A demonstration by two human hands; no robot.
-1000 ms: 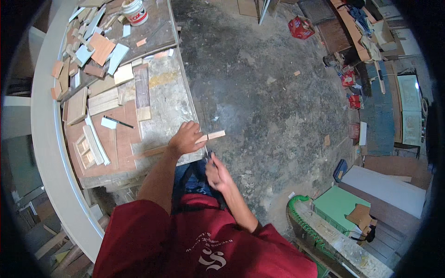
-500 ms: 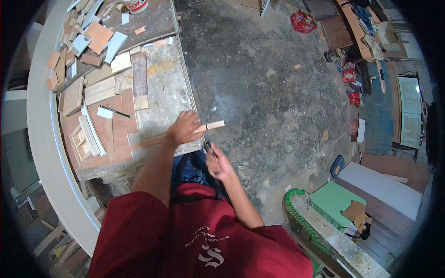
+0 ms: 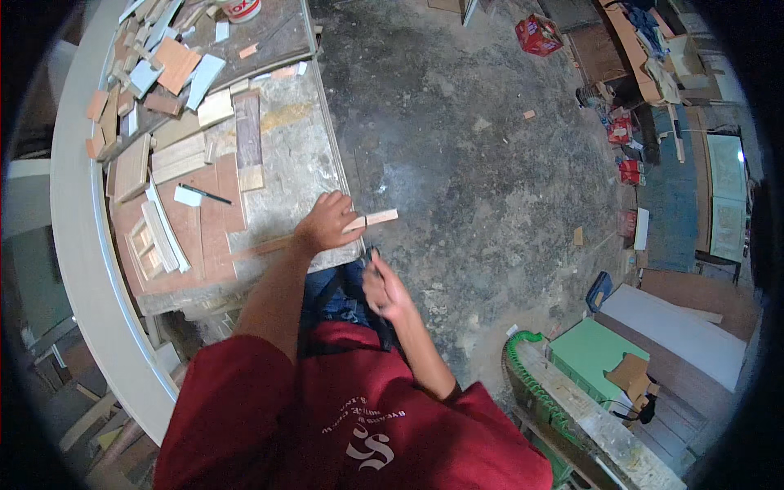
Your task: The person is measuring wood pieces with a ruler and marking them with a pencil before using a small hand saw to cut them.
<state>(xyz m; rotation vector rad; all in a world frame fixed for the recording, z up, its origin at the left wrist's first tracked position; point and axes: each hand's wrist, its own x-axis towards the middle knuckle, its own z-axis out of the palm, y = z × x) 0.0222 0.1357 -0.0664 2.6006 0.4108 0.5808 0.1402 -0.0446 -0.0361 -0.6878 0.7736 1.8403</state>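
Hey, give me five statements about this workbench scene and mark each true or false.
The left hand holds a wooden strip on the workbench. True.
The wooden strip's outer end rests on the workbench. False: it juts past the edge, over the floor.
The right hand holds a dark tool. True; its kind is unclear.
A dark pen or pencil lies on the floor. False: it lies on the workbench.
A green coiled hose shows at lower right. True.

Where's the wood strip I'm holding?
Near the head view's centre, the wood strip sticks out past the right edge of the workbench, under the left hand.
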